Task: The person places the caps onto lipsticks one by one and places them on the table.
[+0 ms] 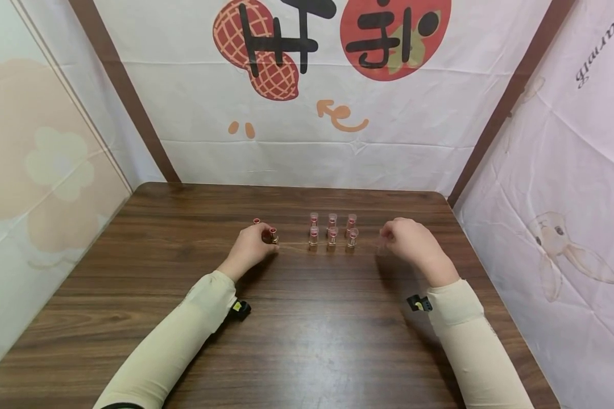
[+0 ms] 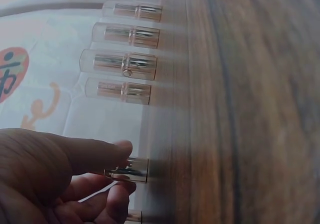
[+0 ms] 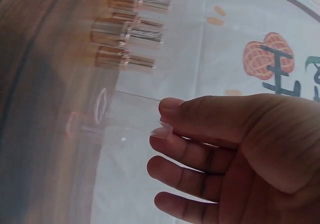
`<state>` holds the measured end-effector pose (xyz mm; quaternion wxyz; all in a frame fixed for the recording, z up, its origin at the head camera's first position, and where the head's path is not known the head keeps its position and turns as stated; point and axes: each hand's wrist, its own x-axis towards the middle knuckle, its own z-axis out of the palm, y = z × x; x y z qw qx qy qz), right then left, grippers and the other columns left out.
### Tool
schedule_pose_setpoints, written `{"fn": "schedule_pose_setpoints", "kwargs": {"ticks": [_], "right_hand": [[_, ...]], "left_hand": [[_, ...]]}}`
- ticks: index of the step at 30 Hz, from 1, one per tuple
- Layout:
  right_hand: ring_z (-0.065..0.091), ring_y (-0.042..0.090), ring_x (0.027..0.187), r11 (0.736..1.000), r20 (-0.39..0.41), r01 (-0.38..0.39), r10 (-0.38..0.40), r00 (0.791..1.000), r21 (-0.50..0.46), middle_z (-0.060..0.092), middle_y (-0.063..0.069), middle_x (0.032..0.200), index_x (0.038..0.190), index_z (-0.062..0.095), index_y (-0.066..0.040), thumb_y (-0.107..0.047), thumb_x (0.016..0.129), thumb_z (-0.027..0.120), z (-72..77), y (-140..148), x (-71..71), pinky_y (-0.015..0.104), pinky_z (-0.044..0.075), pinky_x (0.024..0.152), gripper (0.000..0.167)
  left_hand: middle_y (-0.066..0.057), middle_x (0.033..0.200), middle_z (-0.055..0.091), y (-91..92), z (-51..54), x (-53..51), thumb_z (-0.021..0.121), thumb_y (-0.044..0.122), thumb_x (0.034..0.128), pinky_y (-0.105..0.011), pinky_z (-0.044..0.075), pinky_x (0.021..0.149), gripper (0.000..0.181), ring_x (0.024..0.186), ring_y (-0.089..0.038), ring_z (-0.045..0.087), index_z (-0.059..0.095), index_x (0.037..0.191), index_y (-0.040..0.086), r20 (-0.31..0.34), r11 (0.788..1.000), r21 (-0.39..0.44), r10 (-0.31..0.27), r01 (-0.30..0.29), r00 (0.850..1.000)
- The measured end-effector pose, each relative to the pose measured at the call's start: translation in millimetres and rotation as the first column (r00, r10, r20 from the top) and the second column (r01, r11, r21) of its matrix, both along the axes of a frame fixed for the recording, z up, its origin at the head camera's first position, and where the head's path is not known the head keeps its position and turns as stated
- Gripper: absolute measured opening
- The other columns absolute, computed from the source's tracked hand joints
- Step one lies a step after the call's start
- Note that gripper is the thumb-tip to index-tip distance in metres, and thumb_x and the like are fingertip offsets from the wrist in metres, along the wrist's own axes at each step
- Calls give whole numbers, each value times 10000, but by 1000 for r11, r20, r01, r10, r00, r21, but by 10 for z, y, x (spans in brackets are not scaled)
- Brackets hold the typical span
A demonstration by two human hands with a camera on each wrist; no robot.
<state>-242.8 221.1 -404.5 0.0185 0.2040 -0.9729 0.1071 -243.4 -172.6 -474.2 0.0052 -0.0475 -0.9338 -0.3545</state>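
My left hand (image 1: 251, 245) pinches an uncapped lipstick tube (image 2: 132, 170) between thumb and fingers; its base is at or just above the table, I cannot tell which. Just behind that hand stands a second uncapped lipstick (image 1: 256, 221), partly hidden. On the right, my right hand (image 1: 413, 243) holds a clear lipstick cap (image 3: 131, 104) by its closed end, the open rim facing the table. Beside it in the right wrist view is another clear cap (image 3: 95, 133). Between the hands, several lipsticks with clear caps (image 1: 332, 236) stand upright in two rows.
The brown wooden table (image 1: 307, 324) ends at a white printed cloth (image 1: 307, 159) behind the lipsticks. More printed cloth (image 1: 542, 170) hangs at the right side, and a pale panel (image 1: 56, 170) is on the left.
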Motion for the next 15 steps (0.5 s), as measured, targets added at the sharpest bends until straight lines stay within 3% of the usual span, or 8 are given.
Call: {"fn": "schedule_pose_setpoints", "kwargs": {"ticks": [15], "right_hand": [[668,238,951,998,9,-45,46,999,-52,712,74,1034,1102,734,-57,-180,933,745,200,-86,117,460,541,858,209]], "left_hand": [[-79,1085,745,-10,-41,-19,830,175,872,-469,490,1016,294,1087,-278,680,709,1126,88,-6,1000,-10,-3,3,1000]]}}
